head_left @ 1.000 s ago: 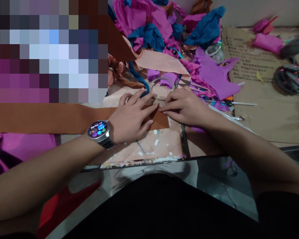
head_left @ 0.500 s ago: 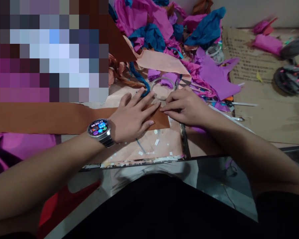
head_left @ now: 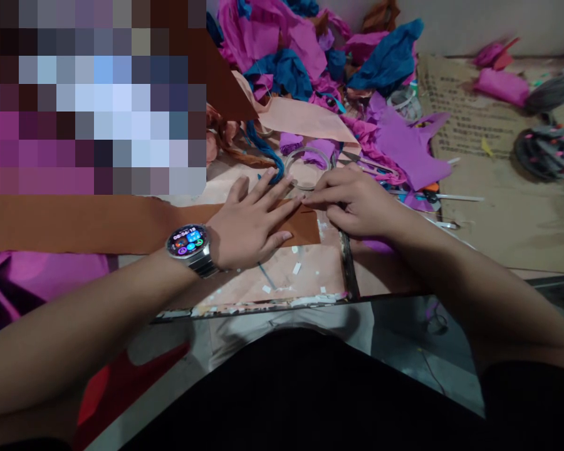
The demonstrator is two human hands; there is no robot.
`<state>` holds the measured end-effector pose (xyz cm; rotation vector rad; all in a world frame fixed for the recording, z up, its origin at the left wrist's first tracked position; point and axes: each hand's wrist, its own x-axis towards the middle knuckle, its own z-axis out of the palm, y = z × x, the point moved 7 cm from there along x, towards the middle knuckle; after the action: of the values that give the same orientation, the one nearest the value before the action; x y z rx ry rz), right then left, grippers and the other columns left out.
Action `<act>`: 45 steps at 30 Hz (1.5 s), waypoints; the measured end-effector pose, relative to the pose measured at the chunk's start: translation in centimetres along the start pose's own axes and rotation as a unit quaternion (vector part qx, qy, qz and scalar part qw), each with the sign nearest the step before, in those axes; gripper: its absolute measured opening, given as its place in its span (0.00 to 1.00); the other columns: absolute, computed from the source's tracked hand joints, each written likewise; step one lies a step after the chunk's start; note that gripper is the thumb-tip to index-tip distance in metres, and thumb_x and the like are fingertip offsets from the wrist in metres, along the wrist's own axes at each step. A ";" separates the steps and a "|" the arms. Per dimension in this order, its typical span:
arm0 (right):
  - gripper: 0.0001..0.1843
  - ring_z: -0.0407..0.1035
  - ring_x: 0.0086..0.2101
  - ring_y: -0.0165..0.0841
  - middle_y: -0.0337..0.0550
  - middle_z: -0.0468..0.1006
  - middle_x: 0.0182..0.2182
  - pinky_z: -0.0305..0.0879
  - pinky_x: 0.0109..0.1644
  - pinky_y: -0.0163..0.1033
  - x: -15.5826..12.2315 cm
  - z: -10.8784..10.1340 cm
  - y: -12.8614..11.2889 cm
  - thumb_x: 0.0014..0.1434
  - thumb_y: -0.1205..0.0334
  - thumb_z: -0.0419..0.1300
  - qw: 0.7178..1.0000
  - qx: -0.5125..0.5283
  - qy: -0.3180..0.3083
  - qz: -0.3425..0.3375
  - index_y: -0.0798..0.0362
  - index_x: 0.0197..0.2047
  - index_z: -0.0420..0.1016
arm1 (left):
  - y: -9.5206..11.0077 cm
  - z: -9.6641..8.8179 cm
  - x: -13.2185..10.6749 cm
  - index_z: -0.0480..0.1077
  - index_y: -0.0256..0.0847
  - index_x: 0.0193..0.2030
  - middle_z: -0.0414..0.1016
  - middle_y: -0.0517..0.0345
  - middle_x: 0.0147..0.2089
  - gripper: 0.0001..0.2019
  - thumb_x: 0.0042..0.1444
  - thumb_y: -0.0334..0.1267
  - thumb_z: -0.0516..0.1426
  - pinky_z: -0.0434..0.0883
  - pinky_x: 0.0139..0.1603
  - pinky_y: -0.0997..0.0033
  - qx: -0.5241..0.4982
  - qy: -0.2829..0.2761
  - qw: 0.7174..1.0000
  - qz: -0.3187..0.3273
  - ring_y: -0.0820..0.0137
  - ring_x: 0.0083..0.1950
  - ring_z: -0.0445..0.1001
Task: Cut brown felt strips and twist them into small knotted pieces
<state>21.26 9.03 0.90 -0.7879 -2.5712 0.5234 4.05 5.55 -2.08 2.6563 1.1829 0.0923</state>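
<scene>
Cluttered table [head_left: 310, 275]: left hand [head_left: 249, 222] flat on brown strip [head_left: 98, 222].

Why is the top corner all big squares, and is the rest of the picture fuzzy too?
Head view: the top-left corner is pixelated into blocks; the left hand and right hand on the brown paper strip look fairly sharp.

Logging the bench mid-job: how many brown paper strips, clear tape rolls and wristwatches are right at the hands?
brown paper strip: 1
clear tape roll: 1
wristwatch: 1
Total: 3
</scene>
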 end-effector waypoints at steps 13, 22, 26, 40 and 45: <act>0.19 0.74 0.40 0.40 0.47 0.82 0.38 0.61 0.50 0.50 -0.1 -0.2 0.1 0.60 0.74 0.56 1.000 -0.007 -0.018 0.007 0.51 0.41 0.88 | 0.1 -0.2 -0.1 0.47 0.56 0.81 0.43 0.56 0.84 0.32 0.74 0.59 0.39 0.40 0.78 0.30 0.010 0.009 1.000 0.005 0.46 0.84 0.38; 0.17 0.73 0.37 0.37 0.45 0.82 0.36 0.60 0.47 0.46 -0.1 -0.3 -0.1 0.59 0.73 0.56 1.000 -0.002 -0.013 -0.003 0.51 0.37 0.87 | 0.2 -0.3 0.0 0.47 0.53 0.81 0.36 0.54 0.85 0.33 0.74 0.56 0.44 0.40 0.77 0.27 0.043 -0.011 0.999 0.000 0.44 0.85 0.35; 0.17 0.72 0.36 0.36 0.45 0.81 0.35 0.58 0.47 0.45 0.0 -0.3 -0.2 0.58 0.74 0.55 1.000 -0.010 -0.020 -0.010 0.52 0.35 0.86 | 0.2 -0.3 0.1 0.47 0.53 0.82 0.37 0.53 0.85 0.33 0.73 0.57 0.44 0.41 0.77 0.27 0.047 -0.014 0.999 0.002 0.45 0.85 0.34; 0.20 0.74 0.40 0.40 0.47 0.82 0.39 0.65 0.47 0.46 0.3 0.0 -0.4 0.59 0.73 0.55 1.000 -0.002 -0.004 -0.003 0.50 0.45 0.85 | 0.2 -0.4 -0.1 0.46 0.55 0.82 0.41 0.56 0.85 0.34 0.73 0.57 0.45 0.41 0.78 0.28 0.023 0.006 1.000 0.012 0.44 0.84 0.38; 0.21 0.74 0.41 0.40 0.48 0.81 0.39 0.66 0.46 0.45 0.1 0.6 -0.3 0.60 0.72 0.54 1.000 -0.013 -0.015 -0.006 0.51 0.49 0.85 | 0.2 -0.4 0.0 0.47 0.52 0.82 0.39 0.52 0.85 0.34 0.73 0.57 0.44 0.41 0.77 0.26 0.021 0.003 1.000 0.010 0.45 0.85 0.36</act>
<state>20.76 8.78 0.55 -0.7773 -2.6133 0.5025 4.14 5.47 -1.69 2.7066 1.1734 0.0796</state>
